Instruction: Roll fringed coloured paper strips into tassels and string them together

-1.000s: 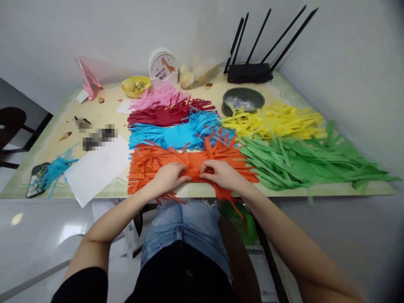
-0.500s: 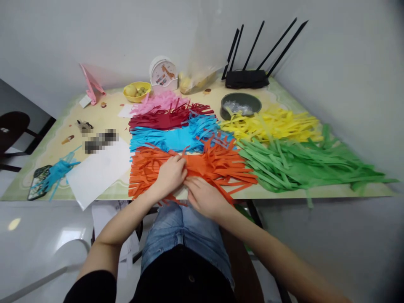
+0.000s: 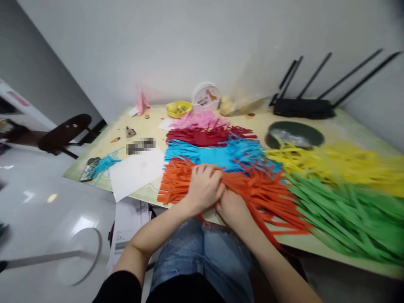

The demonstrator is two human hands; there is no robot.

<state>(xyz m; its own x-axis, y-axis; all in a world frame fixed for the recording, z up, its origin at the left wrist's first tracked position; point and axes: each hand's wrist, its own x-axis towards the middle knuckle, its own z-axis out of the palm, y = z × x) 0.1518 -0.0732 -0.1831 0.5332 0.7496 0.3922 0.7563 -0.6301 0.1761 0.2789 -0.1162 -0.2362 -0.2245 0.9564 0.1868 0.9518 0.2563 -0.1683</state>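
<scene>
The orange fringed paper lies at the table's front edge, its cut strips spread to both sides. My left hand is closed over its middle, fingers curled down onto the paper. Tight against it, my right hand is also closed on the paper's near middle, its fingertips mostly hidden behind the left hand. Just beyond lies blue fringed paper, then dark red fringed paper and pink fringed paper. Green fringed paper and yellow fringed paper spread out to the right.
White paper and a phone with blue strips lie on the left. Along the back stand a yellow bowl of fruit, a giraffe-print box and a black router. A dark round pan sits nearer.
The camera view has swung right-to-left, so the table appears shifted rightward and tilted. Both hands stay on the orange paper, drawn closer together, with its middle now more gathered.
</scene>
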